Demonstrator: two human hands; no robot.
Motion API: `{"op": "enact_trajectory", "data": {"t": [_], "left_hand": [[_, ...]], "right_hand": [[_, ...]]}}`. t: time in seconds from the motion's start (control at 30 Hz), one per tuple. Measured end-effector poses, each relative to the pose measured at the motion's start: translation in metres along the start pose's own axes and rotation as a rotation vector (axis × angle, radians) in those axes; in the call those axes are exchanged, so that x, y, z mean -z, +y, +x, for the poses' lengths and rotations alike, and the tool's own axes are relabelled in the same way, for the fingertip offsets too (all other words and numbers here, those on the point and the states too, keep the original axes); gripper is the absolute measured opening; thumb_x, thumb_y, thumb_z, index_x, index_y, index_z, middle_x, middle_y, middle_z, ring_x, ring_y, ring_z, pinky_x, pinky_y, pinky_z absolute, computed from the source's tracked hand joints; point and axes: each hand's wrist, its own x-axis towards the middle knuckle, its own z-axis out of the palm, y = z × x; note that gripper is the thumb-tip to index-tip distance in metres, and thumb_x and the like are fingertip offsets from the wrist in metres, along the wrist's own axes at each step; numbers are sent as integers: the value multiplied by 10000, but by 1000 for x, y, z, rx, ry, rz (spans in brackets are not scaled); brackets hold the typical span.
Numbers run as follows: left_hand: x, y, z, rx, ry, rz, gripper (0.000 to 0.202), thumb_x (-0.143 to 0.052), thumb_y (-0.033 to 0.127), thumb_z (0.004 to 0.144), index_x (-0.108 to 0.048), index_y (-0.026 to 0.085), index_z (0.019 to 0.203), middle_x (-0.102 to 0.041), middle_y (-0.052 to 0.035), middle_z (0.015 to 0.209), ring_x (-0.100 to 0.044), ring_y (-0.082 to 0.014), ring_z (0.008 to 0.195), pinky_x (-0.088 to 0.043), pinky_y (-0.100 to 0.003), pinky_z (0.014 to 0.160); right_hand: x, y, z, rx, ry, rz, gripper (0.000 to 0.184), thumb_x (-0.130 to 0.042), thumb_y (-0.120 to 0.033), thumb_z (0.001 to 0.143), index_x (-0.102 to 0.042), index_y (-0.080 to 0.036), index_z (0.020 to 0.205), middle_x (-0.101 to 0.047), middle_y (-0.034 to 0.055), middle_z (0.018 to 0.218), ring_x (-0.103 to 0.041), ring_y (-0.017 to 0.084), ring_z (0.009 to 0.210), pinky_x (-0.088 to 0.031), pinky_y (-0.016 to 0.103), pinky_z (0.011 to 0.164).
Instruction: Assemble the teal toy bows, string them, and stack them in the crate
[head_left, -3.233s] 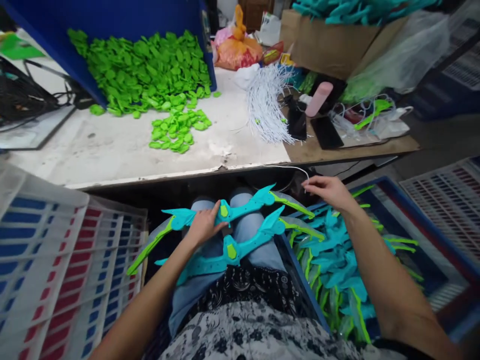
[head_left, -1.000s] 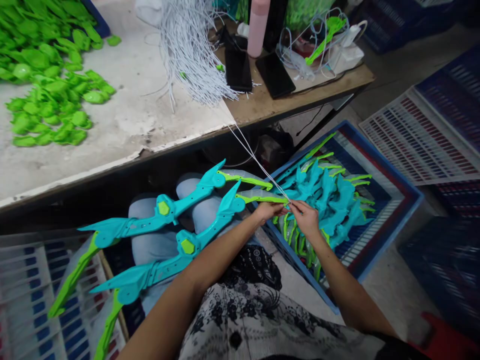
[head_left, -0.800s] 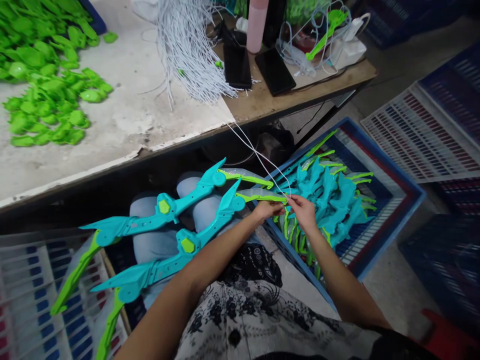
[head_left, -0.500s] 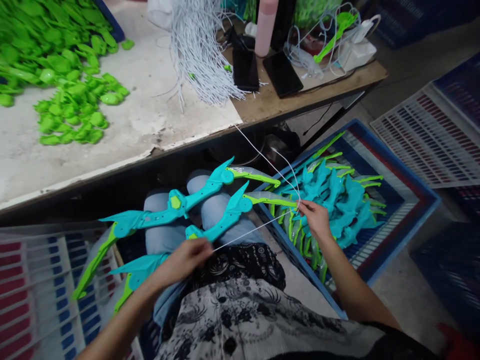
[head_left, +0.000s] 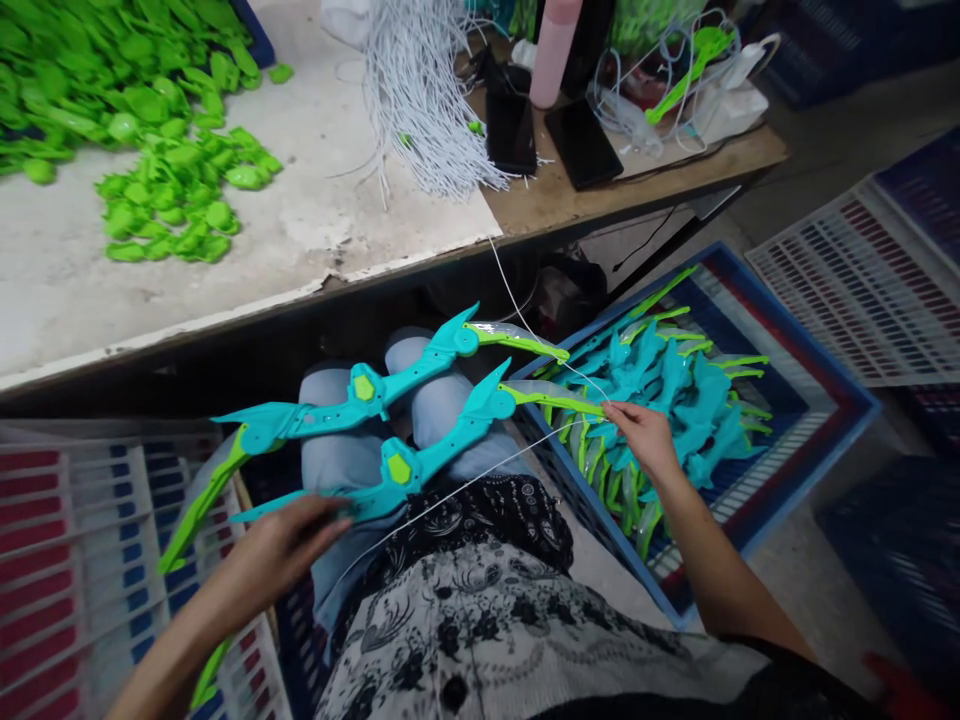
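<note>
Two turquoise-and-lime plastic toy bows lie across my lap. My right hand (head_left: 641,435) pinches the right tip of the nearer toy bow (head_left: 442,455), where a thin white string (head_left: 472,468) meets it. From there the string hangs slackly down towards my lap, and another length rises to the table edge. Over the left turquoise limb of the same bow is my left hand (head_left: 296,545), thumb and fingers apart; whether it touches the limb I cannot tell. Its arm partly hides that bow's left end. The farther toy bow (head_left: 330,415) rests nearer my knees.
At my right, a blue crate (head_left: 817,440) holds a heap of similar bows. The table (head_left: 300,230) ahead carries lime-green parts (head_left: 172,190), a bundle of white strings (head_left: 427,110), two dark phones (head_left: 583,143) and a pink bottle (head_left: 555,55). A slotted crate (head_left: 97,570) stands left.
My left hand has let go of the string and moved left to the nearer bow's left limb. The once-taut string now sags. My right hand still pinches the tip.
</note>
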Motion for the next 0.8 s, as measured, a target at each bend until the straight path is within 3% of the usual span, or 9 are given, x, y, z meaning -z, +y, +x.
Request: {"op": "enact_trajectory", "data": {"t": [0.07, 0.17, 0.3, 0.4, 0.47, 0.57, 0.67, 0.73, 0.8], "left_hand": [[-2, 29, 44, -156, 91, -18, 510, -510, 541, 807, -564, 229, 1208, -602, -68, 1180, -556, -237, 1067, -433, -342, 936], [-22, 61, 90, -280, 3, -45, 599, -479, 532, 828, -461, 188, 1319, -556, -95, 1247, -522, -240, 1132, -411, -351, 977], [-50, 73, 93, -307, -167, 27, 527, -425, 495, 872, -485, 200, 1305, -590, -89, 1187, -554, -237, 1082, -434, -342, 944], [-52, 70, 85, -311, -251, 9, 459, -425, 468, 883, -543, 218, 1250, -603, -76, 1181, -554, -239, 1080, -436, -350, 936], [-46, 70, 90, -327, -248, -54, 391, -423, 426, 889, -613, 203, 1149, -640, -71, 1107, -579, -223, 1019, -449, -339, 907], [-37, 76, 114, -295, -93, -159, 334, -428, 375, 882, -673, 176, 991, -673, -77, 1001, -605, -207, 928, -473, -325, 840], [-34, 87, 148, -256, 27, -273, 306, -482, 358, 845, -684, 168, 974, -675, -86, 1027, -609, -223, 957, -473, -341, 861], [-38, 98, 172, -217, -4, -410, 285, -518, 329, 825, -686, 169, 990, -672, -84, 1068, -607, -232, 995, -463, -354, 900], [-48, 112, 196, -106, -109, -632, 273, -558, 274, 803, -674, 155, 1020, -672, -96, 1083, -619, -231, 987, -474, -355, 892]], "right_hand": [[3, -4, 5, 101, 33, -67, 293, -682, -477, 630, -738, -207, 729, -700, 64, 789, -632, 232, 771, -498, 377, 733], [2, -18, 16, 110, 89, -14, 339, -676, -493, 648, -738, -198, 804, -707, 66, 794, -639, 231, 759, -506, 388, 744], [-13, -44, 31, 111, 68, 106, 362, -674, -486, 667, -726, -178, 850, -707, 51, 731, -644, 208, 687, -521, 348, 680], [-27, -60, 40, 175, 6, 65, 328, -655, -468, 686, -718, -169, 804, -696, 43, 689, -633, 193, 662, -507, 324, 667], [-34, -67, 45, 211, -29, 26, 323, -638, -462, 700, -713, -162, 796, -694, 45, 686, -627, 189, 658, -495, 314, 659], [-41, -69, 52, 257, -55, -21, 327, -610, -457, 723, -708, -154, 794, -696, 49, 696, -626, 186, 661, -480, 302, 650], [-45, -66, 57, 289, -67, -83, 331, -592, -452, 741, -709, -148, 798, -693, 51, 686, -623, 186, 648, -467, 292, 623], [-48, -62, 60, 322, -76, -136, 318, -582, -438, 756, -713, -152, 807, -692, 50, 691, -618, 183, 643, -463, 290, 615], [-52, -59, 62, 379, -96, -189, 297, -570, -420, 779, -718, -164, 810, -689, 47, 707, -613, 178, 655, -468, 293, 633]]}}
